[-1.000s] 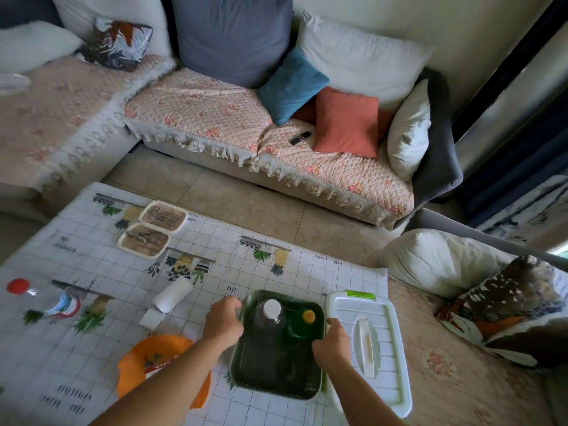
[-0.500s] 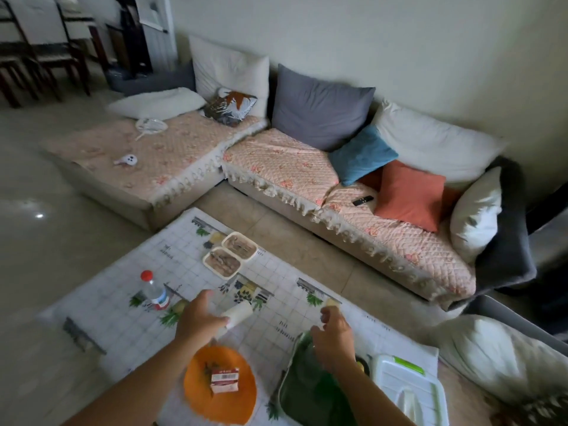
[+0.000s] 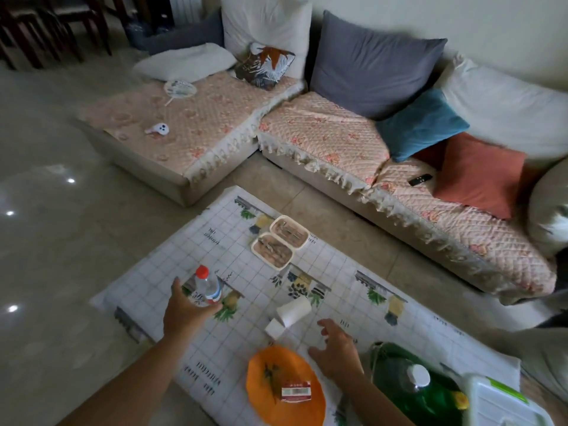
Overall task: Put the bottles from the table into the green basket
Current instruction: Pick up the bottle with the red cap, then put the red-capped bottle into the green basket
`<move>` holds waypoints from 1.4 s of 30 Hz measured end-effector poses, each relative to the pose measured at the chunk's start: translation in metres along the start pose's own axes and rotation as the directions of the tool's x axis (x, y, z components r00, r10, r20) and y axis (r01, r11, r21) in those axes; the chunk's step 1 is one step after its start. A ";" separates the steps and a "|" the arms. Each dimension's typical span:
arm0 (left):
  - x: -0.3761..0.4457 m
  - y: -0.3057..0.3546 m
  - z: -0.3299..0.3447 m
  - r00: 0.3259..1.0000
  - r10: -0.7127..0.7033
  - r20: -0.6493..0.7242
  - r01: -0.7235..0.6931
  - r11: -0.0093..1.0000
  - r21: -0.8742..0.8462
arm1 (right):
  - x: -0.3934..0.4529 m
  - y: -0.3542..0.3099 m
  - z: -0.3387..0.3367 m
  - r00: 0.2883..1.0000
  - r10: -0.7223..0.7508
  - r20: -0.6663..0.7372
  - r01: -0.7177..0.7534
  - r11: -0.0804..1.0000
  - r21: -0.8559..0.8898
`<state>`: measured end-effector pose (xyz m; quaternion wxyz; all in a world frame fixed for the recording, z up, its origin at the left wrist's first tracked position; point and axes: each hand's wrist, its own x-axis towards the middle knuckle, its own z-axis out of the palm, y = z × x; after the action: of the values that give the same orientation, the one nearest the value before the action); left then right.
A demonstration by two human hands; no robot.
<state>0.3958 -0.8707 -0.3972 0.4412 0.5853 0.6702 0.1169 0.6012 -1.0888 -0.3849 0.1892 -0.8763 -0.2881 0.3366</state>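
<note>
A clear bottle with a red cap (image 3: 205, 287) stands on the left part of the table (image 3: 159, 281). My left hand (image 3: 184, 312) reaches it, thumb and fingers spread on either side of its base, seemingly just touching it. My right hand (image 3: 336, 348) hovers open over the table's middle, holding nothing. The green basket (image 3: 378, 358) sits at the lower right and holds a white-capped bottle (image 3: 415, 379) and a yellow-capped bottle (image 3: 459, 401).
An orange plate (image 3: 270, 395) with a small red-and-white box (image 3: 295, 391) lies near the front edge. A paper roll (image 3: 290, 313) lies mid-table, two small trays (image 3: 281, 241) at the far side. A white lidded box (image 3: 504, 404) is right of the basket. A sofa stands behind.
My left hand moved left from the paper roll to the red-capped bottle. My right hand left the basket rim and moved out over the table. The view shifted left.
</note>
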 end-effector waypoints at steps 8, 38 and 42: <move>0.087 -0.026 0.026 0.989 0.076 0.128 -0.068 0.996 -0.065 | 0.054 -0.007 0.058 0.996 0.076 0.053 -0.073 0.996 -0.056; -0.130 0.049 0.107 0.826 0.534 0.180 -0.555 0.827 0.096 | -0.110 0.151 -0.063 0.970 0.222 -0.100 -0.218 0.975 0.054; -0.181 0.061 0.122 0.795 0.552 0.252 -0.586 0.806 0.081 | -0.128 0.174 -0.088 0.965 0.235 -0.115 -0.231 0.972 0.043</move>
<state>0.5124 -1.0574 -0.3454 0.4087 0.8016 0.4174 0.1275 0.6505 -1.3145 -0.3531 0.1781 -0.9198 -0.1664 0.3076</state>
